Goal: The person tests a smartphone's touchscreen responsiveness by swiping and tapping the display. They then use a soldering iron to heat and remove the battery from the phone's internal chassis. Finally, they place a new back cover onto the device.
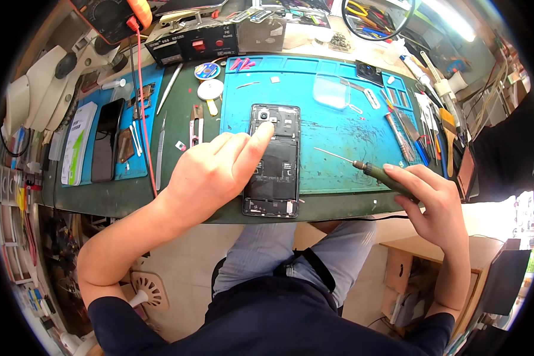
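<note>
Opened phone lay over near edge of blue mat. Left hand: fingers curled, one extended at phone's far end, likely steadying it. Right hand: fingers pinched green-handled tool, shaft toward phone, probably for readiness.

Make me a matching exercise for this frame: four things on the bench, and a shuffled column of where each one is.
Things:
1. Opened smartphone
2. Screwdriver
3. Flat paintbrush
4. Dark-screened smartphone

Places:
A. On the small blue mat at the left
B. Held in the right hand
C. To the right of the large blue mat
D. Partly covered by the left hand

Pairs: 1-D, 2-B, 3-C, 4-A
</note>
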A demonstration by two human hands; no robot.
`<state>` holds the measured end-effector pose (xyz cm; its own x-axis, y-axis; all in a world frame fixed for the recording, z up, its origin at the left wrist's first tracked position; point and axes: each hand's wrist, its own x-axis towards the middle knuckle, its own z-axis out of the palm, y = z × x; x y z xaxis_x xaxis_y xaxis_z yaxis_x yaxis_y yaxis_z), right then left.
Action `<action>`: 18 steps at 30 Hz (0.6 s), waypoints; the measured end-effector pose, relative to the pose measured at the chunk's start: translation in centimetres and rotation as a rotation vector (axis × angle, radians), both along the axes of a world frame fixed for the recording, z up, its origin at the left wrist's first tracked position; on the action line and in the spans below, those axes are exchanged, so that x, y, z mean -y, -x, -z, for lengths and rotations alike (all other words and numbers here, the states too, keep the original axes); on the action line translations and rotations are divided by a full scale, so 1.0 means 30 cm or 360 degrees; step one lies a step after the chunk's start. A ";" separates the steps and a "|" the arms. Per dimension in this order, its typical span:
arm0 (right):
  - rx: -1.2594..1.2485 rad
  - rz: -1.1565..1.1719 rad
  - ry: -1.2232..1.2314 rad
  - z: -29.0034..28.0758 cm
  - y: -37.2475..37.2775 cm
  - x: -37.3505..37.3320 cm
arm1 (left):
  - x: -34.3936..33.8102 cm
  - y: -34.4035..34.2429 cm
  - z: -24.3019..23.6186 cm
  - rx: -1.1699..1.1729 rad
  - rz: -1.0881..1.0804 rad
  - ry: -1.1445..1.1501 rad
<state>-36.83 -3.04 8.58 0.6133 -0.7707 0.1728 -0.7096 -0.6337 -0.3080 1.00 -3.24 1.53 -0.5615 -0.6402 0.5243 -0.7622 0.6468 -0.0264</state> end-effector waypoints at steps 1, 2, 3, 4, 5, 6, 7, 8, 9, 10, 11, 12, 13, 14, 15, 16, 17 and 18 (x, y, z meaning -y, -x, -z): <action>-0.0001 0.0004 -0.0005 0.003 0.004 -0.002 | 0.010 -0.001 0.014 -0.0006 0.0006 0.0037; -0.0003 0.0010 -0.0011 0.006 0.008 -0.004 | 0.019 -0.002 0.021 -0.0012 0.0015 0.0073; -0.0007 0.0014 -0.0015 0.009 0.011 -0.006 | 0.025 -0.004 0.019 -0.0026 0.0018 0.0035; -0.0010 0.0019 -0.0018 0.010 0.014 -0.010 | 0.031 -0.007 0.015 -0.0038 0.0021 -0.0004; -0.0012 0.0022 -0.0022 0.012 0.015 -0.011 | 0.034 -0.011 0.011 -0.0050 0.0021 -0.0042; -0.0016 0.0018 -0.0034 0.011 0.017 -0.013 | 0.030 -0.014 0.012 -0.0069 -0.0028 -0.0123; -0.0019 0.0013 -0.0046 0.009 0.019 -0.014 | 0.034 -0.018 0.011 -0.0082 -0.0023 -0.0109; -0.0023 0.0010 -0.0061 0.011 0.022 -0.017 | 0.039 -0.022 0.011 -0.0096 -0.0015 -0.0097; -0.0017 0.0018 -0.0066 0.014 0.025 -0.020 | 0.042 -0.028 0.010 -0.0111 -0.0009 -0.0084; -0.0011 0.0026 -0.0071 0.018 0.028 -0.022 | 0.038 -0.038 0.002 -0.0062 -0.0017 -0.0070; -0.0007 0.0038 -0.0075 0.019 0.033 -0.026 | 0.030 -0.043 -0.018 -0.0046 -0.0047 -0.0098; 0.0003 0.0047 -0.0076 0.022 0.039 -0.029 | 0.014 -0.048 -0.051 -0.0022 -0.0077 -0.0124; 0.0015 0.0055 -0.0078 0.024 0.046 -0.032 | -0.005 -0.061 -0.071 0.0003 -0.0106 -0.0151; 0.0033 0.0056 -0.0076 0.027 0.049 -0.035 | -0.041 -0.109 -0.082 -0.0006 -0.0133 -0.0505; 0.0035 0.0087 -0.0093 0.027 0.056 -0.041 | -0.066 -0.093 -0.126 -0.0091 -0.0314 -0.1021; 0.0044 0.0122 -0.0112 0.030 0.071 -0.046 | -0.089 -0.057 -0.218 -0.0164 -0.0498 -0.1536; 0.0050 0.0158 -0.0126 0.033 0.083 -0.052 | -0.083 -0.041 -0.249 0.0009 -0.0474 -0.1508; 0.0080 0.0188 -0.0132 0.041 0.092 -0.056 | -0.078 -0.024 -0.282 0.0184 -0.0451 -0.1473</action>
<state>-39.59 -1.35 7.36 0.5096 -0.8500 0.1337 -0.7600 -0.5175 -0.3931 1.72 -0.89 9.99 -0.3398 -0.8905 -0.3026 -0.9173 0.2428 0.3156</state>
